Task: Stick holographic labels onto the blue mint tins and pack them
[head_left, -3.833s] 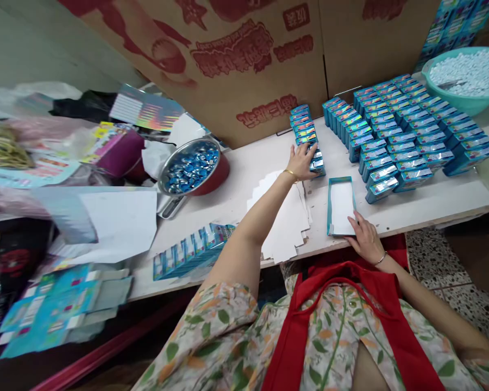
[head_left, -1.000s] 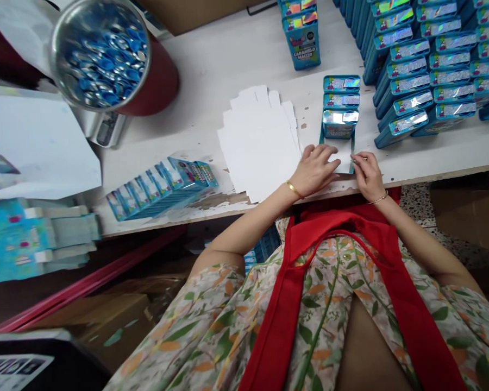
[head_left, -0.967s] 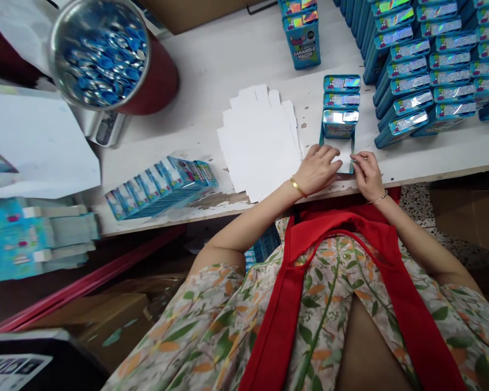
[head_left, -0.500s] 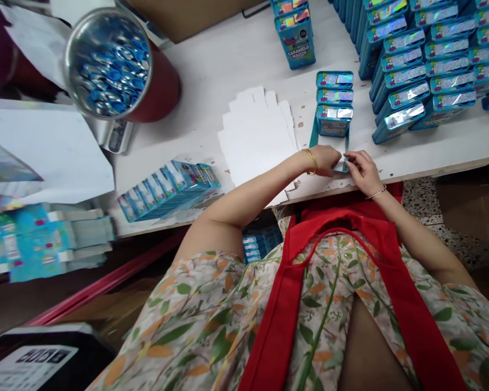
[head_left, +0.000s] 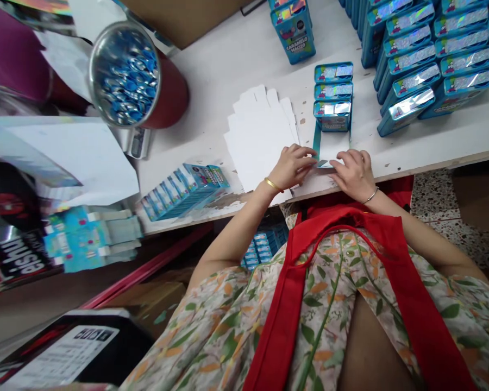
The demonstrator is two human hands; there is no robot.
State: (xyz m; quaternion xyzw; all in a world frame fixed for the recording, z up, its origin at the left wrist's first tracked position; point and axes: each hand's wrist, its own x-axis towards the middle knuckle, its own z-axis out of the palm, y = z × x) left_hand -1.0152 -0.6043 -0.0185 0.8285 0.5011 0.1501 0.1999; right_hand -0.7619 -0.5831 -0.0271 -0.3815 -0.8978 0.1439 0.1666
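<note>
A long teal display tray [head_left: 317, 142] with a white floor lies at the near edge of the white table [head_left: 236, 60]. Three small teal candy boxes [head_left: 333, 96] stand in its far half. My left hand [head_left: 293, 165] pinches the tray's near left corner, fingers curled. My right hand [head_left: 352, 172] rests on the tray's near end with fingers bent over its edge. A stack of flat white cardboard blanks [head_left: 261, 136] lies just left of the tray.
Rows of teal candy boxes [head_left: 424, 49] fill the far right of the table, with another short row [head_left: 292, 26] behind the tray. A metal bowl of blue wrapped candies [head_left: 124, 76] sits on a scale at the left. Flattened teal cartons [head_left: 187, 187] lie near the front edge.
Three candy boxes now stand in the tray that was empty at first. Both hands have come to its near end; my left hand shifted from the tray's middle to its near left corner.
</note>
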